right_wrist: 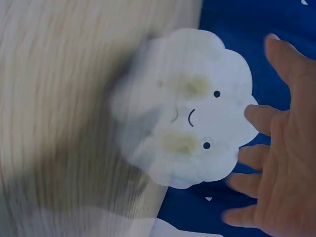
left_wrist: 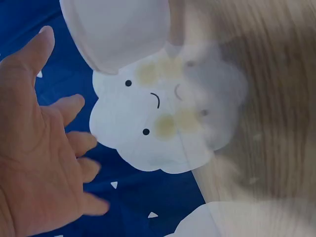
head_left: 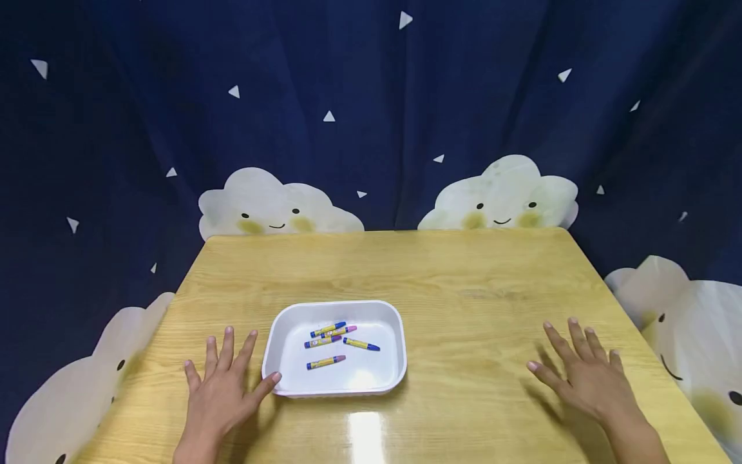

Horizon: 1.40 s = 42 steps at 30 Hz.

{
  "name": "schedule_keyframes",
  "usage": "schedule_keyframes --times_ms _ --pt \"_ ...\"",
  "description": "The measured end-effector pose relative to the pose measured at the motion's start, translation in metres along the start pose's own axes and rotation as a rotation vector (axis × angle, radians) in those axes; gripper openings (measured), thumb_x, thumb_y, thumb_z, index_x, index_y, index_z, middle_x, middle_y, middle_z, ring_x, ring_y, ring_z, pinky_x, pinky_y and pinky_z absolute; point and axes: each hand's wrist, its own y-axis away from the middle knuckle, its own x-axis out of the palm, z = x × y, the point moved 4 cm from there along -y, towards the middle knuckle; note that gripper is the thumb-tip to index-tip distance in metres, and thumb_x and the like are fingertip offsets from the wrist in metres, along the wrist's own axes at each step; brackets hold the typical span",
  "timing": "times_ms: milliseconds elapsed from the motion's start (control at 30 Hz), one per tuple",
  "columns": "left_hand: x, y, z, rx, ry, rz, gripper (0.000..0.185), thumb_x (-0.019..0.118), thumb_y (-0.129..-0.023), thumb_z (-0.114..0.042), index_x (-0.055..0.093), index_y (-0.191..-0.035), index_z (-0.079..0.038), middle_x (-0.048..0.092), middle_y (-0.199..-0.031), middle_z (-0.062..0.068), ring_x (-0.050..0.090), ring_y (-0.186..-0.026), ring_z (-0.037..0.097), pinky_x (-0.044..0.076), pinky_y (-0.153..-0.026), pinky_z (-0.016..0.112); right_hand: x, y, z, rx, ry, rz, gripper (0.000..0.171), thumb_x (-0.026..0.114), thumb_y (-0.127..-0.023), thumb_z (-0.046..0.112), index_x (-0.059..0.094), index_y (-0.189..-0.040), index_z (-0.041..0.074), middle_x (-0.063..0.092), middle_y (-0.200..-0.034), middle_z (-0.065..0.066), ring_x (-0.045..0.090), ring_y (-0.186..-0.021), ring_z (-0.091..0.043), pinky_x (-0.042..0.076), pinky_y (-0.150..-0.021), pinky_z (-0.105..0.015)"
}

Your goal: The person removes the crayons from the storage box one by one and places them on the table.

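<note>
A white plastic tray sits left of the middle on the wooden table. Several crayons with yellow wrappers lie on its floor, among them a blue crayon on the right and a purplish one nearest the front. My left hand is spread at the tray's left; its thumb overlaps the front left corner in the head view, and I cannot tell whether it touches. In the left wrist view the tray shows beyond the fingers. Over the table's right side, my right hand has its fingers spread and holds nothing.
The wooden table has a glossy top that reflects light near the front. Behind it and at both sides hangs a dark blue curtain with white triangles and smiling clouds.
</note>
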Motion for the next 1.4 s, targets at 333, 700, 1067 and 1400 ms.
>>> schedule_keyframes --times_ms 333,700,1067,1400 --pt "-0.012 0.008 -0.01 -0.014 0.26 -0.002 0.076 0.071 -0.076 -0.053 0.052 -0.131 -0.004 0.047 -0.13 0.026 0.044 -0.116 0.046 0.038 -0.089 0.061 -0.014 -0.004 0.024 -0.036 -0.312 0.083 0.071 0.064 -0.086 0.042 0.041 -0.138 -0.001 0.044 -0.129 -0.033 0.045 -0.109 -0.054 0.041 -0.078 -0.065" --pt "0.004 0.015 -0.012 -0.132 0.511 0.006 0.076 0.079 -0.073 -0.039 0.049 -0.133 -0.003 0.046 -0.132 0.025 0.048 -0.113 0.043 0.041 -0.088 0.058 0.016 -0.017 0.088 -0.04 -0.825 0.019 0.053 0.067 -0.088 0.022 0.049 -0.132 0.0 0.05 -0.129 -0.02 0.051 -0.11 -0.035 0.05 -0.078 -0.03" --pt "0.018 0.013 -0.013 -0.201 0.864 0.013 0.078 0.08 -0.074 -0.019 0.039 -0.138 -0.001 0.039 -0.139 0.023 0.048 -0.115 0.041 0.044 -0.089 0.053 0.039 -0.038 0.148 -0.075 -1.176 -0.017 0.054 0.07 -0.084 0.008 0.048 -0.132 -0.001 0.047 -0.131 -0.017 0.048 -0.113 -0.034 0.049 -0.083 -0.026" --pt "0.035 0.011 -0.017 -0.281 1.001 0.051 0.08 0.08 -0.073 -0.009 0.036 -0.139 0.001 0.045 -0.129 0.029 0.057 -0.104 0.036 0.052 -0.074 0.025 0.043 -0.062 0.185 -0.137 -1.255 0.007 0.051 0.071 -0.082 0.003 0.051 -0.128 -0.004 0.05 -0.129 -0.018 0.048 -0.114 -0.034 0.048 -0.086 -0.028"
